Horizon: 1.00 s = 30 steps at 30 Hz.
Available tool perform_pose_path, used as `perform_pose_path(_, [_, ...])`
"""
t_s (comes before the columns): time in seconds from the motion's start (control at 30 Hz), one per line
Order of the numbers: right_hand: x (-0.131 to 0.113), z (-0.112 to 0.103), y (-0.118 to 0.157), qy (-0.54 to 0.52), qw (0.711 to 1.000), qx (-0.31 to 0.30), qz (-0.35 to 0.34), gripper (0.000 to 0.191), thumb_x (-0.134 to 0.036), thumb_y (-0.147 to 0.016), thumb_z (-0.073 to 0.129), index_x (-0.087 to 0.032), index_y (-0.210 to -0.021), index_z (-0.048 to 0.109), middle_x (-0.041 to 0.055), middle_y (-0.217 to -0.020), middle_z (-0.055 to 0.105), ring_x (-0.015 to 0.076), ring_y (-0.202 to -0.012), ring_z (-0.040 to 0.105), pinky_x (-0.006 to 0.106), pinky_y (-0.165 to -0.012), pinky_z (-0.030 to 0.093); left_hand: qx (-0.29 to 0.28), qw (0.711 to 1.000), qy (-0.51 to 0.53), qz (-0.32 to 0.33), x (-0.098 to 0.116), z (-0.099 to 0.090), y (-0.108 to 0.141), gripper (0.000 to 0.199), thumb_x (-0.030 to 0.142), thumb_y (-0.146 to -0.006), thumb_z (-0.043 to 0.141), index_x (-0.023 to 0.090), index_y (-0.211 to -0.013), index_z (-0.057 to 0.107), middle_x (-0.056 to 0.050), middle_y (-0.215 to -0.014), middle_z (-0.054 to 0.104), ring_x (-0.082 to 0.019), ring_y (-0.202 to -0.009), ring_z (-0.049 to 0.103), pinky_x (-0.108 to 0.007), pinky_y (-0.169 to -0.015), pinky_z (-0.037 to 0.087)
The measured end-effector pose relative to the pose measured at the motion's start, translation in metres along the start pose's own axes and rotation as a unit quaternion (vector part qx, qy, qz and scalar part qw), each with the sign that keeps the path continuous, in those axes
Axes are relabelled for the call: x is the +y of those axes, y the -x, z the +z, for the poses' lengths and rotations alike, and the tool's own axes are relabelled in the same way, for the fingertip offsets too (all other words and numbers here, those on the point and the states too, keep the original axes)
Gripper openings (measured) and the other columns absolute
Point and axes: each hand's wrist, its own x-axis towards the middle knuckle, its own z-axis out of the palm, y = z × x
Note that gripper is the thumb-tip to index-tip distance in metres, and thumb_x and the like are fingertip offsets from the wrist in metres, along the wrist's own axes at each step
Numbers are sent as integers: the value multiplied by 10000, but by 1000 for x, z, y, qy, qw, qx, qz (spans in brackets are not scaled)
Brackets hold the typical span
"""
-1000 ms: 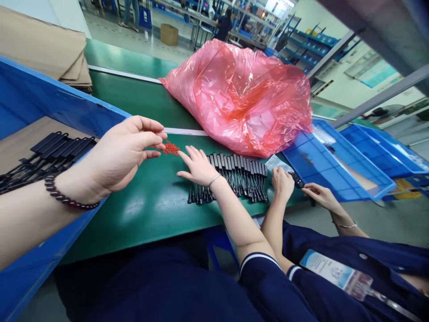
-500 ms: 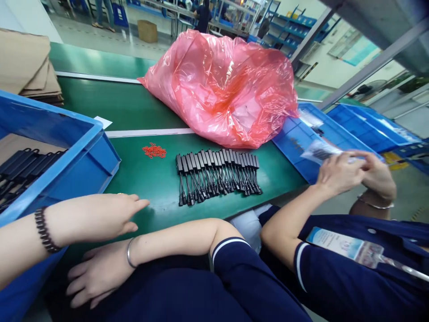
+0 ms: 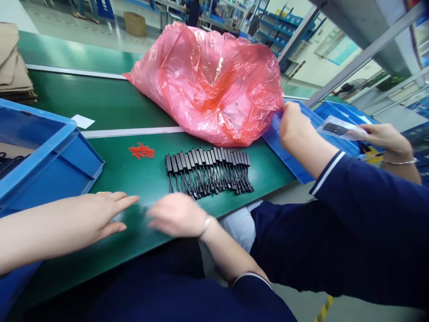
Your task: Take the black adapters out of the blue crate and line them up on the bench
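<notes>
Taking the whole view as a clock face, the person's left hand (image 3: 103, 217) was at eight o'clock, above or upon the green table (image 3: 129, 176); which of these, one could not tell. Its fingers were stretched out and the thumb stood apart, so the grip was released. A gold-coloured ring (image 3: 103, 193) was on one finger. The right hand (image 3: 179, 214) was at seven o'clock and blurred, with the fingers bent; whether it grasped something could not be told. In the view it covered the lower left end of the row of black devices (image 3: 208, 158), but contact was not clear.

These devices lay side by side at the centre, with their cables pointing towards six o'clock. The small heap of red rings (image 3: 142, 151) lay at nine o'clock, near the row and apart from both hands. Farther out at nine o'clock stood a blue bin (image 3: 67, 156), and a white slip (image 3: 83, 121) lay just beyond its corner. The large pink bag (image 3: 214, 85) rested at twelve o'clock. Between two and three o'clock, a co-worker's nearer hand (image 3: 295, 123) was beside the bag's edge, while their farther hand (image 3: 389, 136) held a clear packet (image 3: 335, 127) by its end.
</notes>
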Motion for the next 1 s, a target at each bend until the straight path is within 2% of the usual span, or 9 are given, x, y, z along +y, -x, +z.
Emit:
perform_pose_path(0.03, [19, -19, 29, 13, 990, 38, 136, 279, -345, -898, 409, -174, -963, 620, 45, -903, 645, 142, -853, 578, 262, -775, 465, 1, 1000, -3, -5, 2, -2, 0, 434, 352, -825, 415, 281, -1243, 509, -73, -1218, 551, -298, -1038, 560, -421, -881, 430])
perform_pose_path(0.1, [53, -51, 90, 61, 927, 110, 354, 224, -263, -899, 398, -164, -973, 585, 74, -912, 612, 156, -854, 564, 281, -784, 462, 2, 1000, -13, -8, 2, -3, -2, 447, 351, -809, 438, 284, -1246, 507, -66, -1227, 548, -302, -1038, 560, -422, -875, 431])
perform_pose_path(0.2, [90, -76, 171, 159, 856, 93, 483, 206, -223, -851, 429, -184, -951, 606, 91, -907, 565, 207, -850, 541, 344, -780, 463, 36, 999, -25, -6, -3, 6, -3, 433, 330, -805, 426, 268, -1219, 536, -70, -1190, 574, -299, -1007, 574, -420, -862, 429])
perform_pose_path(0.27, [104, -76, 205, 182, 845, 41, 501, 248, -191, -793, 469, -187, -995, 614, 98, -908, 530, 234, -882, 518, 376, -805, 459, 64, 997, -31, -9, -8, 14, -4, 418, 320, -801, 420, 259, -1190, 560, -72, -1160, 592, -297, -992, 577, -424, -866, 418])
perform_pose_path(0.37, [116, -67, 226, 176, 850, 4, 497, 372, -192, -730, 530, -186, -1098, 584, 99, -932, 491, 245, -922, 490, 385, -836, 453, 77, 996, -41, -18, -17, 24, -4, 404, 312, -808, 401, 262, -1175, 564, -61, -1154, 592, -283, -981, 578, -426, -871, 411])
perform_pose_path(0.5, [121, -61, 226, 163, 847, 35, 504, 281, -292, -739, 588, -171, -990, 625, 92, -899, 487, 237, -904, 486, 372, -841, 444, 91, 995, -44, -10, -38, 36, -8, 428, 409, -790, 425, 294, -1183, 547, -27, -1159, 592, -283, -978, 587, -421, -852, 426])
perform_pose_path(0.67, [121, -65, 223, 119, 864, 79, 482, 247, -376, -785, 566, -177, -908, 646, 76, -859, 526, 219, -880, 493, 361, -827, 432, 82, 995, -53, 20, -64, 47, -13, 665, 632, -640, 515, 251, -1185, 529, -49, -1131, 599, -308, -976, 588, -426, -755, 412])
perform_pose_path(0.8, [120, -66, 223, 128, 889, 18, 439, 248, -232, -786, 532, -188, -1012, 625, 69, -1023, 574, 222, -935, 466, 370, -841, 394, 87, 993, -75, 36, -62, 45, -13, 613, 568, -671, 508, 250, -1195, 514, -33, -1142, 599, -264, -964, 597, -394, -738, 434])
perform_pose_path(1.0, [122, -69, 214, 203, 866, -74, 450, 265, -239, -791, 544, -191, -1045, 600, 78, -1056, 599, 250, -950, 442, 368, -769, 338, 118, 989, -76, 46, -52, 39, -15, 581, 580, -649, 479, 279, -1138, 565, 28, -1053, 650, -234, -865, 641, -332, -707, 490])
